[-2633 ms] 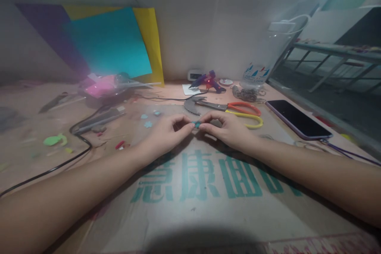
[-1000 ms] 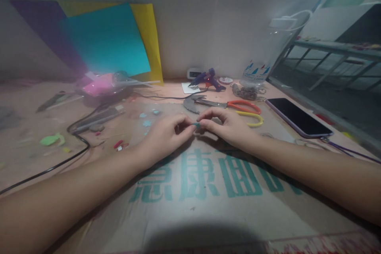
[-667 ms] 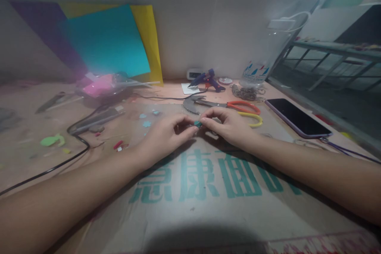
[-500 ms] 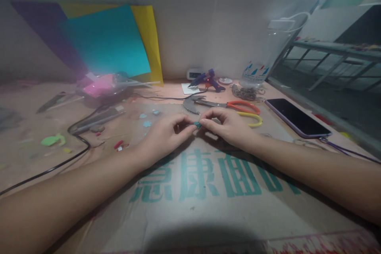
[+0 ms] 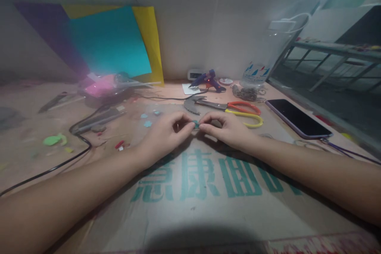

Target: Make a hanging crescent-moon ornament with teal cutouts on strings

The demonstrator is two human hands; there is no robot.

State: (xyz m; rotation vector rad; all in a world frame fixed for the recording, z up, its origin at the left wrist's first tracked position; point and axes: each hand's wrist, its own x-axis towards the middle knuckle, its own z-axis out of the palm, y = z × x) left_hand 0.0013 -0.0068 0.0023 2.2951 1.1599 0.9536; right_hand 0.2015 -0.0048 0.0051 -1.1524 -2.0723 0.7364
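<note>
Between my fingertips is a small teal piece, too small to make out in detail. My left hand pinches it from the left with thumb and forefinger. From the right, my right hand closes thumb and forefinger at its other edge. Both hands are just above a cardboard sheet with large green printed characters. Behind the right hand lie zigzag-edged scissors with one orange and one yellow handle. Several light-blue flower cutouts rest left of my left hand.
A glue gun with a lit red light stands at the back, its black cord crossing the left side. At right lie a phone and a bundle of twine. A clear plastic bottle and coloured sheets stand behind.
My right fingertips have shifted very slightly on the teal piece, while both hands stay in the same place. The whole view has moved a little.
</note>
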